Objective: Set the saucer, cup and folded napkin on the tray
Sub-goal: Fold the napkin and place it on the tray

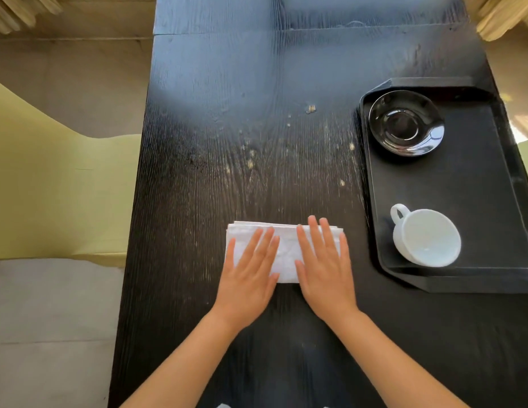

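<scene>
**Napkin gets a final press before joining cup and saucer**

Fingers (264, 242) of both hands lie flat and slightly spread on a folded white napkin (286, 257), pressing it against the dark wooden worktop (227, 142) rather than pinching it. The left hand (251, 269) covers the napkin's left half, the right hand (323, 263) its right half, palms down and close beside each other. The napkin sits near the worktop's front, just left of a black tray (469, 201) and apart from it.

On the tray, the black saucer (405, 123) rests at the far end and the white cup (426, 237) stands upright at the near end, handle pointing away to the left; the two are well apart, with bare tray between them.

The step in hand appears to be smoothing the fold. Done well, it would call for even pressure out toward the edges so the layers stay aligned, then a lift from underneath with both hands so the fold does not spring open. The open stretch between saucer and cup looks the likeliest resting place, though a wide napkin may crowd the cup.
</scene>
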Tool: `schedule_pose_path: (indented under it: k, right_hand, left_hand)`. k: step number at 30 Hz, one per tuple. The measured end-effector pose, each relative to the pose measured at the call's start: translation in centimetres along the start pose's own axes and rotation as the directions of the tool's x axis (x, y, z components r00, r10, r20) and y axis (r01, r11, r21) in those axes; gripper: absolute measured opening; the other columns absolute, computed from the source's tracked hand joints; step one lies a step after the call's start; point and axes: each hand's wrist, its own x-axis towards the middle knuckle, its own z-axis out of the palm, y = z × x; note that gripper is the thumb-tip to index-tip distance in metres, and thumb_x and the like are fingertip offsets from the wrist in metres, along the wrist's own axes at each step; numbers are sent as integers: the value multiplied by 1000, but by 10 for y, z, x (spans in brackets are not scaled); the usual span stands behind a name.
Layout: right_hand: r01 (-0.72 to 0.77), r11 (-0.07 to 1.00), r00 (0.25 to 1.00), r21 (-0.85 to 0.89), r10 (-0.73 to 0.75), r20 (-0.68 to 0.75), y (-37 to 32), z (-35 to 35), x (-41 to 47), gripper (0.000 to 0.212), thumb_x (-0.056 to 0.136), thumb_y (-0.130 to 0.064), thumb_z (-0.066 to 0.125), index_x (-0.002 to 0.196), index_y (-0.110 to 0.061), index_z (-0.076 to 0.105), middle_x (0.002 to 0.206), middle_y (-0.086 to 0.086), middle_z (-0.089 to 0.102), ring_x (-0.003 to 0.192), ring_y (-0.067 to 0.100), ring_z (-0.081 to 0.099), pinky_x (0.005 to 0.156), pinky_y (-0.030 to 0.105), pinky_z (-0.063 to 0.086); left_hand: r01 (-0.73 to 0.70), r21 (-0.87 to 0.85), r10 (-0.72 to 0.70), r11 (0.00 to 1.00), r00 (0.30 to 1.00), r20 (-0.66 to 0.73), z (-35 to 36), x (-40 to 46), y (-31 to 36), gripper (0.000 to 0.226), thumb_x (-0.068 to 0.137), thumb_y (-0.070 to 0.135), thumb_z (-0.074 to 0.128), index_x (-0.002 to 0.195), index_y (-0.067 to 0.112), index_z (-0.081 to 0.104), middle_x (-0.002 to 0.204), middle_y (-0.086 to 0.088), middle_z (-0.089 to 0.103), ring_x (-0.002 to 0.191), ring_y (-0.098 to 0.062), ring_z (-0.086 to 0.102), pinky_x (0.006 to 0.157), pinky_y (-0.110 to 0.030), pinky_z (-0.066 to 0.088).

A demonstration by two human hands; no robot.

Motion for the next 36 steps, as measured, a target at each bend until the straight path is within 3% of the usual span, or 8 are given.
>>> schedule_pose_path:
  k: [3,10,14,20,25,29,33,36]
  right_hand:
    - [1,999,996,-46,3,89,-2,18,9,55,95,-31,20,146,-14,13,155,9,19,143,23,6,114,46,1]
    - [54,997,989,-64,-44,142,16,24,14,59,91,-36,29,145,-14,20,153,5,24,141,20,14,113,45,7]
    - [-65,997,986,-50,72,153,32,17,12,64,89,-38,29,145,-10,16,154,7,22,142,19,9,114,36,-2]
    - [-272,962,957,-29,274,96,24,17,5,66,91,-41,17,146,-6,9,156,10,14,144,21,10,116,39,7]
    - [-379,921,924,84,374,77,10,9,3,61,96,-30,36,144,0,14,155,17,14,143,27,13,116,42,13]
    - [-467,830,881,305,465,84,-2,-6,-6,62,93,-18,48,145,-5,17,153,13,25,138,28,25,112,42,27]
    - [-589,652,775,477,623,105,-6,-16,-5,54,92,-13,49,141,-7,28,136,13,43,125,29,36,98,40,40]
    - [-644,533,707,549,689,161,0,-17,-2,41,88,-11,52,128,-6,44,123,17,49,114,32,48,92,43,46]
  left_hand:
    - [-23,49,19,999,997,75,22,10,-4,53,98,32,10,147,13,2,156,0,-17,144,-18,-3,112,-54,5]
    - [-16,131,-5,991,988,154,12,26,-24,64,89,47,31,146,20,18,154,-9,18,142,-23,13,111,-57,5]
    - [140,197,-178,970,966,189,0,14,-41,64,92,49,17,146,15,17,155,-7,19,142,-22,14,112,-55,0]
    - [225,149,-255,963,939,231,-9,12,-40,66,93,48,-1,145,11,13,154,-9,23,141,-23,16,115,-52,9]
    - [428,171,-455,887,872,179,-18,13,-16,68,92,41,31,144,2,13,153,-15,23,141,-27,21,111,-56,16]
    - [630,-80,-621,772,776,110,-31,11,0,62,90,29,52,141,6,25,140,-9,42,129,-23,39,109,-45,27]
    - [680,-338,-689,651,716,113,-38,14,2,38,89,19,54,124,5,49,115,-12,54,100,-21,53,81,-30,47]
    - [730,-479,-739,487,637,219,-41,19,-5,33,88,15,53,119,4,52,107,-12,57,89,-19,54,68,-27,44]
